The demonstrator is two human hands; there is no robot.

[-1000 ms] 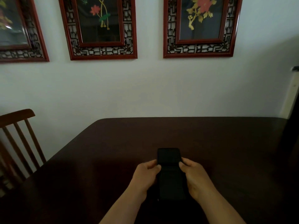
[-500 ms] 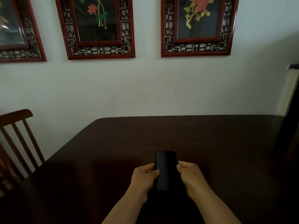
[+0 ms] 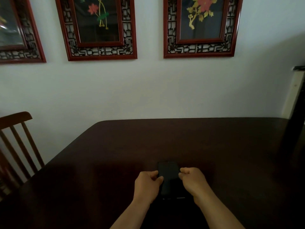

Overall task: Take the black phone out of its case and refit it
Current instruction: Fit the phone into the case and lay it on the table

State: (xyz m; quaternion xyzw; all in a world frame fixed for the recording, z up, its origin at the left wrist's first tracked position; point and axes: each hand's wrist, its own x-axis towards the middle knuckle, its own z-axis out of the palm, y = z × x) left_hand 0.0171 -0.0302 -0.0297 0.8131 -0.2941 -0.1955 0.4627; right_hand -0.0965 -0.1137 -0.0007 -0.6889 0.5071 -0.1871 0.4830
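Note:
The black phone (image 3: 168, 172) lies lengthwise on the dark wooden table (image 3: 181, 142), screen up, its far end pointing at the wall. My left hand (image 3: 148, 184) grips its left edge with curled fingers. My right hand (image 3: 194, 181) grips its right edge the same way. The black case is hard to tell from the phone in the dim light; a thin pale line shows at the near end (image 3: 175, 198). Both hands hide the phone's middle sides.
A wooden spindle-back chair (image 3: 14, 139) stands at the table's left. The white wall behind the table carries red-framed flower pictures (image 3: 99, 28). A dark tall object (image 3: 295, 129) stands at the table's right edge.
The phone looked longer a second ago, as if slid part way out of the case; it now appears shorter and more compact. Both hands stayed on its sides and curled tighter.

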